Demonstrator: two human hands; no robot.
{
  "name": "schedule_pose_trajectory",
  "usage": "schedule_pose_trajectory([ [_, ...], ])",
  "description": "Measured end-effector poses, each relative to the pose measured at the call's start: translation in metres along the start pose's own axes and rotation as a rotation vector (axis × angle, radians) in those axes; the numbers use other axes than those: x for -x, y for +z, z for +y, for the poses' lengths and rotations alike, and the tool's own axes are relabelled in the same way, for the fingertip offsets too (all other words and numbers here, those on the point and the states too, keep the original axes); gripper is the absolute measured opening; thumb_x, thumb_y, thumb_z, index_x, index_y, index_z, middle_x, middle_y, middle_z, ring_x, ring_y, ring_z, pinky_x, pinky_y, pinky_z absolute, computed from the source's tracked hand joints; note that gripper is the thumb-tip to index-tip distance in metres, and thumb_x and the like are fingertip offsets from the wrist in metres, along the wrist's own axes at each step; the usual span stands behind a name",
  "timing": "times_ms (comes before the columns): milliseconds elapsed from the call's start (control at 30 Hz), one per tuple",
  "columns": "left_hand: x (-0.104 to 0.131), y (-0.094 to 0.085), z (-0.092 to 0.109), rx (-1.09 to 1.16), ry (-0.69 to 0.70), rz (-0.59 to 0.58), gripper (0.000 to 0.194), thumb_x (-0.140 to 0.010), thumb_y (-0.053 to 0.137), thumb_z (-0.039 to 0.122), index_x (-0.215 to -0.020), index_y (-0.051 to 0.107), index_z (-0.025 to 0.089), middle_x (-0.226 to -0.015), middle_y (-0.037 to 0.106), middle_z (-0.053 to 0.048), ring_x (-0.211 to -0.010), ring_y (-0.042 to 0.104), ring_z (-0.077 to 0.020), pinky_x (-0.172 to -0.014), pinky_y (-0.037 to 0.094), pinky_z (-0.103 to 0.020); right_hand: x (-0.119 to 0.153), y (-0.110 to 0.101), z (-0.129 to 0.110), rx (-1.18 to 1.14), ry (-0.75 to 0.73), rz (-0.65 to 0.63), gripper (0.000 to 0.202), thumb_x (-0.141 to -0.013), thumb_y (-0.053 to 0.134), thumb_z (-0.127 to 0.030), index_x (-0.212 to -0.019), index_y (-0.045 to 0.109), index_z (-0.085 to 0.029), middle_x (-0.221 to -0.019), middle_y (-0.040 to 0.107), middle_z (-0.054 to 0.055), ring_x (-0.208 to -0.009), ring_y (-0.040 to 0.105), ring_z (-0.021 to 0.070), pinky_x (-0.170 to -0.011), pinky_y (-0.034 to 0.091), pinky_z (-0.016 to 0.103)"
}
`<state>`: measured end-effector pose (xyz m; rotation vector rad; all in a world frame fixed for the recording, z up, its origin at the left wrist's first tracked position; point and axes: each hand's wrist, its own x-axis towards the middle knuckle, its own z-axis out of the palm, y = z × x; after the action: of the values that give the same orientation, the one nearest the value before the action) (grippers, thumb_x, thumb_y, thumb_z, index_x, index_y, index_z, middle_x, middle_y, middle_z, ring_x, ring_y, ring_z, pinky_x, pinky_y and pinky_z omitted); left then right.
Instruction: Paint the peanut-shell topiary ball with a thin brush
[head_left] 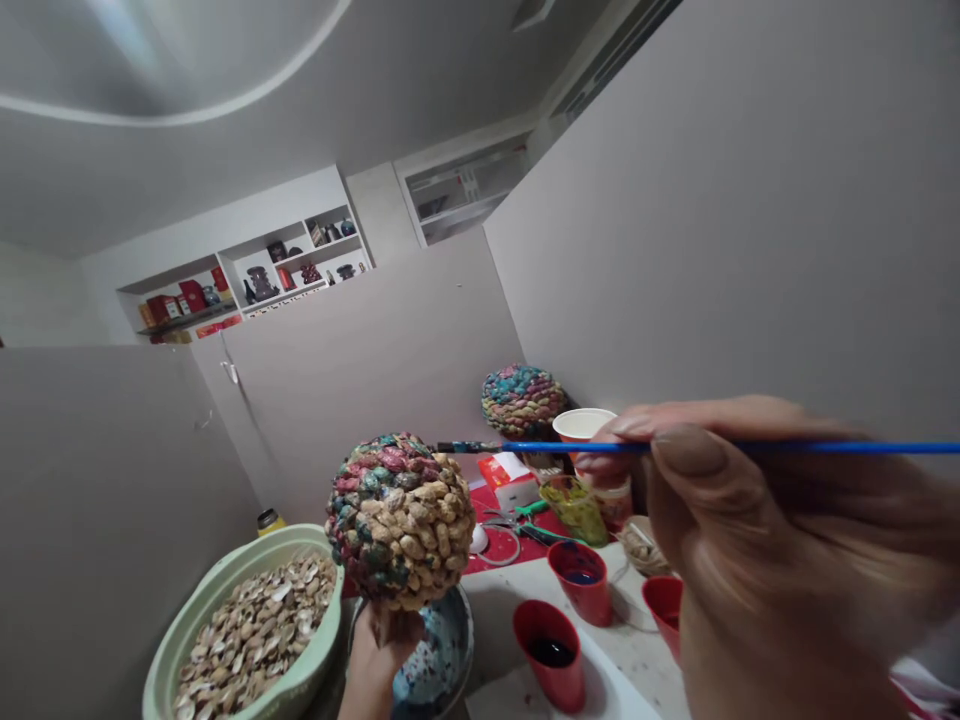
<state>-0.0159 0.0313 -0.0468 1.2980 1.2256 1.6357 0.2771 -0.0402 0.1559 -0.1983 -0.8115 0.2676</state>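
Nearest the camera, the right hand (780, 545) pinches a blue paintbrush (562, 449) and partly hides a red cup (662, 632). Ahead of that grip, the left hand (381, 655) clasps a half-painted shell-covered ball (405, 520) from below; whether the bristles touch it cannot be told. Hand and ball block much of a blue-spattered bowl (467, 645). Right of the left grip, a front cup (561, 688) contains dark liquid, a rear cup (592, 604) bluish liquid; leftward, a green basin (162, 652) brims with shells. Beyond stand a yellow-stained cup (579, 515) and a second painted ball (523, 400).
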Motion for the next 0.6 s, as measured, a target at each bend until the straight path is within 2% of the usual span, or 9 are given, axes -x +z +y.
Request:
schedule_pose_trajectory([
  [67, 0.008, -0.001, 0.002, -0.002, 0.0, 0.041, 0.036, -0.048, 0.092, 0.038, -0.068, 0.069, 0.02, -0.06, 0.068, 0.0, -0.057, 0.062, -0.0208, -0.06, 0.05, -0.035, 0.006, 0.003, -0.002, 0.042, -0.009, 0.02, 0.01, -0.084, 0.083, -0.024, -0.075, 0.079, -0.027, -0.064, 0.072, -0.006, -0.05, 0.061, 0.011, -0.049, 0.045, 0.03],
  [200, 0.025, 0.006, 0.009, 0.039, 0.007, 0.086, 0.032, -0.061, 0.089, 0.038, -0.081, 0.072, 0.02, -0.072, 0.072, -0.001, -0.07, 0.065, -0.0211, -0.069, 0.053, -0.033, 0.018, 0.006, -0.01, 0.06, -0.02, 0.001, 0.01, -0.084, 0.081, -0.022, -0.077, 0.078, -0.028, -0.073, 0.072, -0.004, -0.064, 0.061, 0.0157, -0.064, 0.046, 0.034],
  [367, 0.031, 0.017, 0.01, 0.095, 0.035, 0.128, 0.035, -0.056, 0.091, 0.038, -0.078, 0.072, 0.019, -0.067, 0.071, 0.001, -0.065, 0.062, -0.0177, -0.063, 0.051, -0.028, 0.028, 0.01, -0.021, 0.074, 0.048, -0.025, 0.007, -0.085, 0.08, -0.026, -0.08, 0.076, -0.029, -0.081, 0.071, -0.003, -0.075, 0.063, 0.0182, -0.085, 0.051, 0.036],
  [500, 0.027, 0.021, 0.005, 0.084, 0.043, 0.149, 0.029, -0.049, 0.089, 0.03, -0.069, 0.071, 0.018, -0.059, 0.069, 0.0, -0.057, 0.06, -0.018, -0.057, 0.049, -0.028, 0.028, 0.007, -0.022, 0.054, 0.082, -0.163, 0.004, -0.085, 0.081, -0.03, -0.085, 0.078, -0.029, -0.083, 0.073, -0.001, -0.079, 0.066, 0.0187, -0.076, 0.053, 0.033],
  [600, 0.029, 0.023, 0.009, 0.074, 0.036, 0.135, 0.029, -0.05, 0.088, 0.03, -0.07, 0.07, 0.02, -0.06, 0.069, 0.0, -0.058, 0.061, -0.0199, -0.059, 0.051, -0.031, 0.027, 0.002, -0.02, 0.042, 0.111, -0.267, 0.005, -0.086, 0.082, -0.031, -0.086, 0.079, -0.028, -0.082, 0.075, -0.001, -0.079, 0.068, 0.0172, -0.071, 0.053, 0.03],
])
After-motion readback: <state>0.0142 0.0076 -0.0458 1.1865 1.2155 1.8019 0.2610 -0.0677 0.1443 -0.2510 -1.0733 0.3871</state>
